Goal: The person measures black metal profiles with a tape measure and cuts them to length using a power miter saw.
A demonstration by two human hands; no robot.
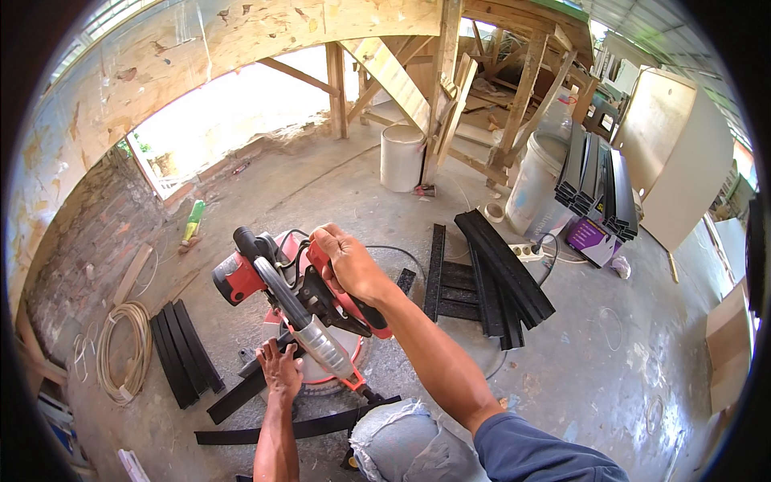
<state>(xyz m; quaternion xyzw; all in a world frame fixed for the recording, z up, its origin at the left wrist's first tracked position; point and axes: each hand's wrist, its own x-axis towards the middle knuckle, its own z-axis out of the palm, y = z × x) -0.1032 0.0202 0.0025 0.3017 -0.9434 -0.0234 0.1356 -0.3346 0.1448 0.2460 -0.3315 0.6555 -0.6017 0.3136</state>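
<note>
Nearest, the person's bent knee [393,438] in pale, dusty trousers rises at the lower edge, just right of a long black strip [241,436] lying flat across the concrete floor [610,377]. Left hand [280,371] presses down with closed fingers on a black profile [241,394] laid across the base of the red mitre saw [301,309], seemingly to pin the piece steady beside the blade. Right hand [347,259] is wrapped tight around the saw's top handle, arm stretched out over the machine, placed so it can swing the head.

Left of the saw, about four short black pieces [183,353] lie side by side, with one coil of pale hose [124,349] beyond them. Right of the saw, a loose stack of long black profiles [498,281] lies fanned on the floor; I cannot count them exactly. Farther right, one white power strip [526,251] and a purple box [593,239] sit near a big white barrel [536,185], with more black profiles [598,181] bundled upright beside it. One white bucket [401,157] stands far off, under a timber frame [482,96].
</note>
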